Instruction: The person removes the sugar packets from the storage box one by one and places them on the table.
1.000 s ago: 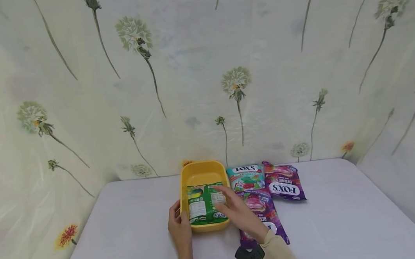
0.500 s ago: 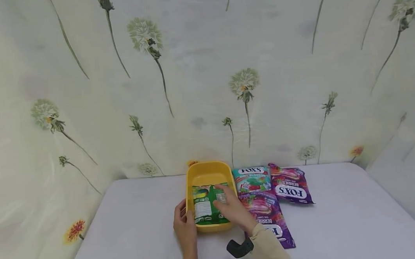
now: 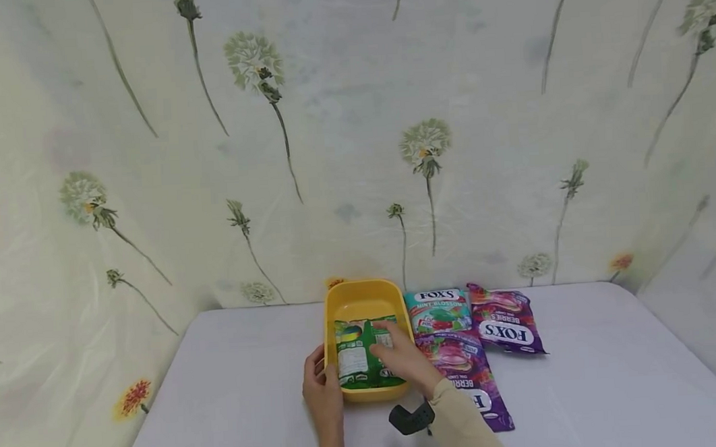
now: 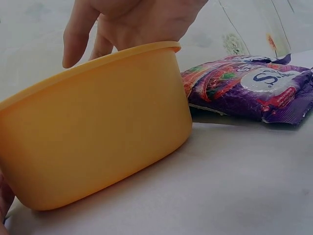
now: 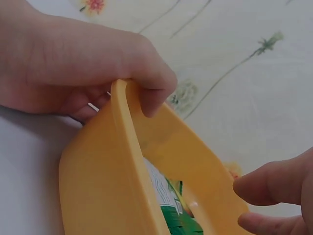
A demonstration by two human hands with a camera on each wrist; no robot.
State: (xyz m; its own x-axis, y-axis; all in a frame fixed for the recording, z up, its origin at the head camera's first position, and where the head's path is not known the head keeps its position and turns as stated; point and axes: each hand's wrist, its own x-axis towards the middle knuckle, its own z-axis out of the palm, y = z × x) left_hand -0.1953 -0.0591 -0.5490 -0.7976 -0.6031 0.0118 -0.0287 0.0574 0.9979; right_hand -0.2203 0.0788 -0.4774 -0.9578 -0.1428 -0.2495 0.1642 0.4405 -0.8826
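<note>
A yellow plastic tub [image 3: 362, 309] stands upright on the white table. My left hand [image 3: 323, 391] grips its left wall, and the right wrist view shows that hand's thumb [image 5: 154, 98] hooked over the rim. Inside the tub lies a green candy bag [image 3: 354, 362] with a white printed panel. Over the bag's right part reaches my right hand [image 3: 406, 357], its fingers extended and thumb held apart. In the left wrist view the right hand [image 4: 142, 24] shows above the tub's rim, palm partly visible.
Right beside the tub are a teal Fox's Mint Blossom bag [image 3: 438, 314] and a purple Fox's Berries bag [image 3: 456, 357], partly under my right forearm. Another purple Berries bag [image 3: 509, 323] lies farther right. A flower-printed sheet [image 3: 342, 150] hangs behind the table.
The head view has shifted slightly, moving the scene to the right. The right hand has moved slightly left over the green bag. The left hand keeps its grip on the tub.
</note>
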